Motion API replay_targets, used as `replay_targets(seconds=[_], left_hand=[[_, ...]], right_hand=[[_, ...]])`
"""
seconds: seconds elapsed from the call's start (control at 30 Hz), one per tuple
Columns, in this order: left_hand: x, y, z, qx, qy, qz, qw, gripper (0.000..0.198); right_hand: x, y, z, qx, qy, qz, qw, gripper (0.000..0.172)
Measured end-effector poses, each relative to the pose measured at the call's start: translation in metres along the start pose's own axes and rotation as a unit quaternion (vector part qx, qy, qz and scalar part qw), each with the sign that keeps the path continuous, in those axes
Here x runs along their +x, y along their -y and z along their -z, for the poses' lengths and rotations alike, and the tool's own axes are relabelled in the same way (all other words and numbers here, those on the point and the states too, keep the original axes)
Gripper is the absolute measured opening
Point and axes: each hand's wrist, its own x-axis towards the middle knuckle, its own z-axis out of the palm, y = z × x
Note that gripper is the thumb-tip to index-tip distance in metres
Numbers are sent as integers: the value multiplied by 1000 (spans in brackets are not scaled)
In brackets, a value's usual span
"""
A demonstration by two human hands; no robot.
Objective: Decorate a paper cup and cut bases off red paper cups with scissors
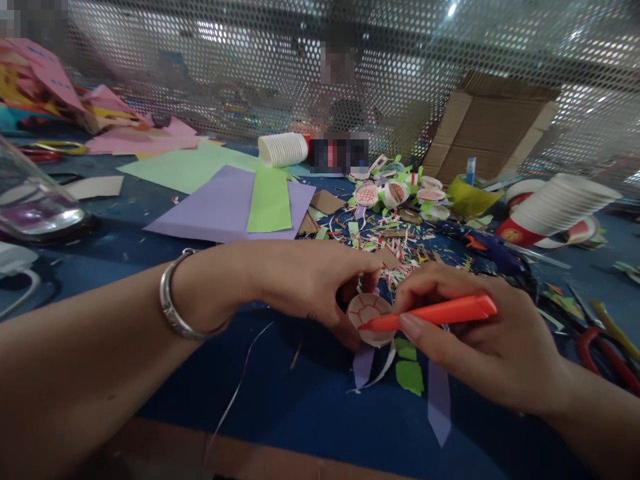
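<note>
My left hand [305, 280], a silver bangle [173, 303] on its wrist, pinches a small round white paper disc [369, 312] marked with red lines, holding it just above the blue table [300, 400]. My right hand [480, 333] grips an orange marker [440, 312] whose tip touches the disc's face. Purple and green paper strips [407, 373] hang below the disc.
Purple paper [220, 207] with a green strip [270, 200] lies behind my hands. Paper scraps and several finished discs [395, 193] litter the middle. Stacked white cups [560, 203] stand at right, another stack [283, 149] lies behind. Red scissors [607, 357] sit far right; cardboard [493, 127] leans on mesh.
</note>
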Motion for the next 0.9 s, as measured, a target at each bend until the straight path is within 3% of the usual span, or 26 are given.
replay_targets(seconds=[0.53, 0.9], left_hand=[[1, -2, 0, 49, -19, 11, 999, 43], [1, -5, 1, 58, -1, 26, 998, 43]], right_hand=[[1, -1, 2, 11, 8, -2, 1000, 10], [-2, -4, 3, 0, -32, -8, 999, 11]])
